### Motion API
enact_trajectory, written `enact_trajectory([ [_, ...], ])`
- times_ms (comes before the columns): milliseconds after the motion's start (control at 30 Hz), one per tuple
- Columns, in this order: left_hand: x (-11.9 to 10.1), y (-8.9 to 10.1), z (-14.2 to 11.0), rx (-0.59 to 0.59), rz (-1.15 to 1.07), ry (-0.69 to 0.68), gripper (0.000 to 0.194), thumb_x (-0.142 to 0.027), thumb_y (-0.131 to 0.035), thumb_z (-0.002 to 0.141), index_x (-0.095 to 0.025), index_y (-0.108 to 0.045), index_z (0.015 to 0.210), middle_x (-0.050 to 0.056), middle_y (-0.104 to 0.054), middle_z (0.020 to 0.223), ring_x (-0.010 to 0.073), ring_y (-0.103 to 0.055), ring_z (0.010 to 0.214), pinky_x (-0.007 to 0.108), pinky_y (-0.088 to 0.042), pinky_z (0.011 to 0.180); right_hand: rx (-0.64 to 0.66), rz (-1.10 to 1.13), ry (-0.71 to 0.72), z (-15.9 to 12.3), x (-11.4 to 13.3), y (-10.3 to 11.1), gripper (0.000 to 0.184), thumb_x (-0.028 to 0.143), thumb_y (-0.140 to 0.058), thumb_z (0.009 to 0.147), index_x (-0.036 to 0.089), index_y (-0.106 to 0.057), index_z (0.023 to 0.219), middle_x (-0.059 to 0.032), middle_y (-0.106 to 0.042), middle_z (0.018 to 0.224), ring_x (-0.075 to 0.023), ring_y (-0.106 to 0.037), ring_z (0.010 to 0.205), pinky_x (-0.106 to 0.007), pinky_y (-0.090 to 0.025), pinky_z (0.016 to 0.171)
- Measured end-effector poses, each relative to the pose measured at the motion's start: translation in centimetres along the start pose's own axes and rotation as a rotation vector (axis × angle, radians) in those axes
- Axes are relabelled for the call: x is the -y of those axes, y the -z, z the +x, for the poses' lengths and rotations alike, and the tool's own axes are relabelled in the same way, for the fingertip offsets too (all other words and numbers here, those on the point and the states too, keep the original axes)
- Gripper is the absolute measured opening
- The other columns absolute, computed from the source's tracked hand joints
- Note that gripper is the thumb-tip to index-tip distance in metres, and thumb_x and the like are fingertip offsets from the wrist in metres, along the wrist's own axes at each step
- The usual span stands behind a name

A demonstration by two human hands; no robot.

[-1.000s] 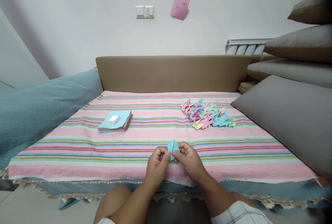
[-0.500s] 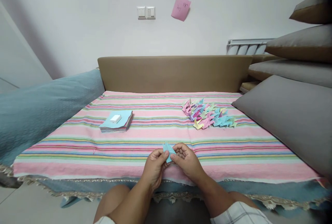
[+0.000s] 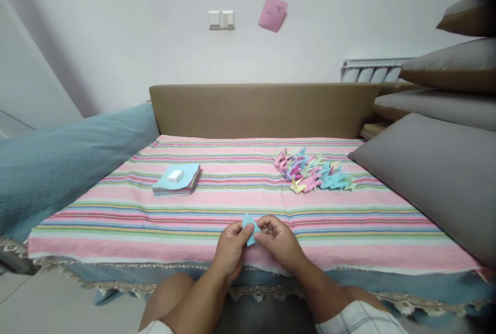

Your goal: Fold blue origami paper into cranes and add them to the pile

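A small piece of folded light-blue paper (image 3: 250, 229) is held up over the front of the striped cloth. My left hand (image 3: 231, 245) pinches its left side, thumb on the near face. On the other side my right hand (image 3: 279, 241) closes on the right edge between thumb and fingers. Fingertips behind the paper are hidden. Farther back to the right lies a group of folded paper cranes (image 3: 310, 181) in pink, blue, purple, yellow and green. Left of centre is a stack of square paper (image 3: 186, 176), blue on top, with a small white block (image 3: 175, 176) resting on it.
The striped cloth (image 3: 232, 200) covers a seat with a brown backrest (image 3: 263, 112). Grey cushions (image 3: 437, 174) are piled at the right, and a blue-covered armrest (image 3: 81, 153) bounds the left. A pink note (image 3: 273, 14) hangs on the wall beside switches (image 3: 221, 20).
The blue paper has turned slightly and sits a little lower between my fingers. Both hands keep their grip in nearly the same place. The whole view has shifted slightly.
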State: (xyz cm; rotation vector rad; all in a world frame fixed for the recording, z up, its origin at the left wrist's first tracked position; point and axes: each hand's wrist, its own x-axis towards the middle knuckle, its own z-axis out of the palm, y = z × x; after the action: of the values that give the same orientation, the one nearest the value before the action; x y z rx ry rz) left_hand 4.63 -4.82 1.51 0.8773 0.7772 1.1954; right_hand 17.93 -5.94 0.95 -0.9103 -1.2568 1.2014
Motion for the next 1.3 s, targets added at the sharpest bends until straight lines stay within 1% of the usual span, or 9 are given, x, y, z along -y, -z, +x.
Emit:
enact_trajectory([
  [67, 0.0, 0.3, 0.0, 0.000, 0.064, -0.030, 0.023, -0.035, -0.074, 0.064, -0.015, -0.068, 0.073, 0.000, -0.064, 0.065, 0.0108, -0.052, 0.063, 0.023, -0.040, 0.066, -0.010, 0.005, 0.017, 0.0, 0.2, 0.1, 0.027, 0.039, -0.067, 0.072, 0.019, -0.060, 0.087, -0.0005, -0.060, 0.080, -0.0129, -0.054, 0.074, -0.026, -0.042, 0.070],
  [133, 0.0, 0.5, 0.0, 0.015, 0.146, -0.072, 0.022, -0.034, -0.074, 0.065, -0.014, -0.068, 0.072, -0.001, -0.064, 0.066, 0.0115, -0.052, 0.066, 0.023, -0.039, 0.068, -0.021, -0.019, 0.023, 0.0, 0.2, 0.2, 0.026, 0.041, -0.064, 0.074, 0.018, -0.063, 0.087, -0.0028, -0.063, 0.085, -0.0148, -0.055, 0.079, -0.028, -0.043, 0.074],
  [300, 0.2, 0.7, 0.1, 0.043, 0.293, -0.143, 0.022, -0.036, -0.070, 0.068, -0.014, -0.067, 0.068, -0.002, -0.060, 0.065, 0.0109, -0.049, 0.066, 0.022, -0.038, 0.066, -0.042, -0.040, 0.022, 0.0, 0.2, 0.6, 0.023, 0.040, -0.064, 0.073, 0.017, -0.064, 0.078, -0.0017, -0.063, 0.076, -0.0141, -0.055, 0.072, -0.027, -0.043, 0.069],
  [433, 0.4, 0.7, 0.4, 0.066, 0.327, -0.139, 0.023, -0.037, -0.069, 0.069, -0.014, -0.066, 0.067, -0.003, -0.058, 0.062, 0.0104, -0.047, 0.062, 0.021, -0.037, 0.063, -0.054, -0.051, 0.031, 0.1, 0.4, 0.7, 0.022, 0.039, -0.064, 0.074, 0.017, -0.062, 0.073, -0.0002, -0.059, 0.070, -0.0125, -0.052, 0.067, -0.025, -0.042, 0.065],
  [633, 0.4, 0.6, 0.5, 0.083, 0.406, -0.156, 0.024, -0.038, -0.068, 0.070, -0.014, -0.065, 0.066, -0.001, -0.058, 0.065, 0.0116, -0.048, 0.066, 0.022, -0.038, 0.065, -0.082, -0.094, 0.053, 0.2, 0.4, 0.7, 0.023, 0.039, -0.064, 0.072, 0.018, -0.063, 0.080, -0.0008, -0.060, 0.072, -0.0132, -0.052, 0.067, -0.025, -0.042, 0.062],
  [700, 0.4, 0.7, 0.4, 0.083, 0.425, -0.168, 0.025, -0.038, -0.067, 0.070, -0.014, -0.065, 0.065, -0.001, -0.058, 0.066, 0.0121, -0.049, 0.067, 0.022, -0.038, 0.066, -0.090, -0.116, 0.070, 0.2, 0.4, 0.7, 0.022, 0.039, -0.064, 0.072, 0.018, -0.063, 0.079, -0.0012, -0.060, 0.072, -0.0134, -0.052, 0.067, -0.025, -0.042, 0.062],
  [900, 0.6, 1.0, 0.3, 0.082, 0.432, -0.166, 0.026, -0.040, -0.067, 0.070, -0.014, -0.066, 0.069, 0.000, -0.059, 0.068, 0.0132, -0.050, 0.067, 0.024, -0.039, 0.066, -0.053, -0.119, 0.054, 0.3, 0.7, 0.4, 0.021, 0.038, -0.060, 0.075, 0.017, -0.061, 0.076, 0.0006, -0.056, 0.067, -0.0108, -0.048, 0.060, -0.024, -0.040, 0.057],
  [1067, 0.6, 1.1, 0.4, 0.098, 0.475, -0.177, 0.026, -0.040, -0.066, 0.070, -0.014, -0.064, 0.065, -0.001, -0.054, 0.063, 0.0115, -0.046, 0.064, 0.023, -0.037, 0.063, -0.065, -0.137, 0.077, 0.3, 0.3, 0.4, 0.020, 0.036, -0.059, 0.075, 0.018, -0.062, 0.085, -0.0008, -0.059, 0.072, -0.0123, -0.051, 0.065, -0.024, -0.042, 0.059],
  [1300, 0.5, 1.1, 0.1, 0.108, 0.479, -0.150, 0.029, -0.041, -0.066, 0.069, -0.014, -0.061, 0.063, -0.002, -0.051, 0.060, 0.0111, -0.044, 0.062, 0.022, -0.035, 0.060, -0.064, -0.169, 0.107, 0.2, 0.5, 0.5, 0.018, 0.035, -0.059, 0.076, 0.017, -0.062, 0.079, -0.0020, -0.060, 0.075, -0.0139, -0.054, 0.071, -0.026, -0.043, 0.065],
])
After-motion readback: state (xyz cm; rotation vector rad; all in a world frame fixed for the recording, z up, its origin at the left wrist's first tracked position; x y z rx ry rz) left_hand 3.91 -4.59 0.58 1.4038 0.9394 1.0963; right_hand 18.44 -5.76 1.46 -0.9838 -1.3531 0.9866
